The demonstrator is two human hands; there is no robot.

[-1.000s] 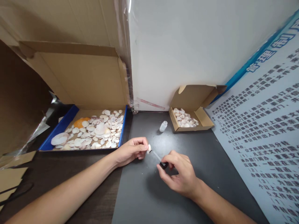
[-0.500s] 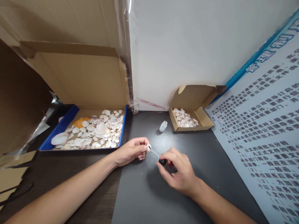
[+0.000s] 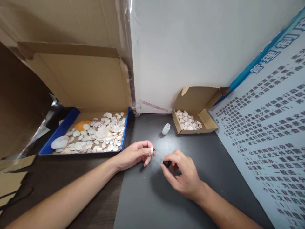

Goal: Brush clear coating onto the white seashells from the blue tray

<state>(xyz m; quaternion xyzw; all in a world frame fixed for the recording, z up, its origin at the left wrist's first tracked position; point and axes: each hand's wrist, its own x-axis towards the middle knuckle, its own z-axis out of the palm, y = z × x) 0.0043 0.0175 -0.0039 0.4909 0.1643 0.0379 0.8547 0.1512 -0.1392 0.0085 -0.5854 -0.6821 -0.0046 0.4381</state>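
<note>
Left hand (image 3: pixel 135 155) pinches a shell (image 3: pixel 152 150); right hand (image 3: pixel 182 173) grips a black cap (image 3: pixel 166 163)

From afar, I see both hands raised over the dark surface (image 3: pixel 143 203), near each other at its middle. The left hand grasps the small white shell between thumb and fingers by one side, I judge to leave the other side free for the brush (image 3: pixel 154 149). Its dark tip is at the shell; whether they touch is too small to tell. The right hand's fingertips grasp the cap, the brush's handle, likely for fine control. Beyond stands a small bottle (image 3: pixel 166 129), uncapped, probably kept within easy reach. More shells lie in a big blue-sided box (image 3: pixel 59 128) to the left and a small box (image 3: pixel 209 122) just right of the bottle, lids raised, seemingly for ready access.
</note>
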